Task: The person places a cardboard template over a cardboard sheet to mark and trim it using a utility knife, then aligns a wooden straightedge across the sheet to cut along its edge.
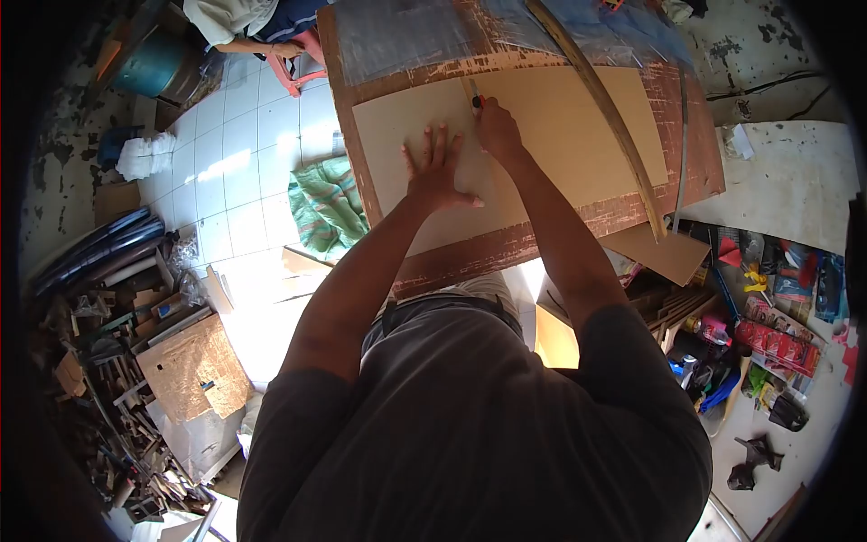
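Note:
A large tan board (pixel 569 135) lies flat on a worn reddish-brown table (pixel 433 269). My left hand (pixel 437 172) presses on the board's left part, its fingers spread and nothing in them. Farther up and to the right, my right hand (pixel 497 128) is closed around a small cutter (pixel 478 101) with an orange and black body. The cutter's tip is near the board's far edge; whether it touches the surface cannot be made out. A long, curved wooden strip (pixel 603 99) lies across the right part of the board.
Beyond the board lies clear plastic sheeting (pixel 406 41). A thin metal strip (pixel 684 135) is at the right. Another person (pixel 244 23) sits at the upper left. A green sack (pixel 327 210) lies on the floor by the table; wood scraps (pixel 108 388) are piled lower left.

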`<state>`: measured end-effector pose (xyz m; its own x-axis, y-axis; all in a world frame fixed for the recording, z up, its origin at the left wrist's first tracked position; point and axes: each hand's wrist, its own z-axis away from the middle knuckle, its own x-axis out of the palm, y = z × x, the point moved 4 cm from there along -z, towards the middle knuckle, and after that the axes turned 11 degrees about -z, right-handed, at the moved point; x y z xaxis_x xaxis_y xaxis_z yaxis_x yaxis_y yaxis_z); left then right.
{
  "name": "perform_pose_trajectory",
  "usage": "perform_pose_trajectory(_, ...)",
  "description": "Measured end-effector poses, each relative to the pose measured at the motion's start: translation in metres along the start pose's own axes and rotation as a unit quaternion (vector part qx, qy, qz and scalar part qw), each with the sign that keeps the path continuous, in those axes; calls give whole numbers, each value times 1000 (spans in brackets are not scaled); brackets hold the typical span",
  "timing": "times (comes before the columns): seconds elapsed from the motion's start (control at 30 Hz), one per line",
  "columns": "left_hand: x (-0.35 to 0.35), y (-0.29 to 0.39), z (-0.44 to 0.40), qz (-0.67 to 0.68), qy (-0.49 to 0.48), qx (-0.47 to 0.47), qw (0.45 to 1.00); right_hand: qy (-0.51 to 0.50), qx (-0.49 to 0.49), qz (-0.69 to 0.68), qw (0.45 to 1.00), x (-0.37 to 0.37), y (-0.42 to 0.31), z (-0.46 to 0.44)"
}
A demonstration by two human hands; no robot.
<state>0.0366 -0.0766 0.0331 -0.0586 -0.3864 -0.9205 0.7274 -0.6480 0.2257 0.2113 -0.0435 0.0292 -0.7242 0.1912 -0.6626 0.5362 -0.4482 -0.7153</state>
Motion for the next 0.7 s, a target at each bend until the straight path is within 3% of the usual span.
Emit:
perform_pose_trajectory(0.07, 0, 0, 2, 1, 1, -2, 1000, 5, 7, 77, 997, 0, -10, -9)
perform_pose_trajectory(0.3, 4, -2, 3, 1, 12, 7, 1000, -20, 8, 113, 993, 13, -9, -34)
perform_pose_trajectory(0.47, 0, 1, 0, -6, 20, 7, 1000, 130, -58, 17, 990, -48, 15, -27)
perform_pose_trajectory(0.53, 0, 0, 1, -4, 21, 1, 1000, 212, -33, -29, 976, -94, 43, -3)
perform_pose_trajectory(0.67, 3, 2, 0, -1, 45, -5, 999, 325, 10, 148, 934, -192, 164, 43)
perform_pose_trajectory(0.7, 3, 3, 1, -13, 62, -10, 998, 314, 66, 172, 931, -215, 182, 60)
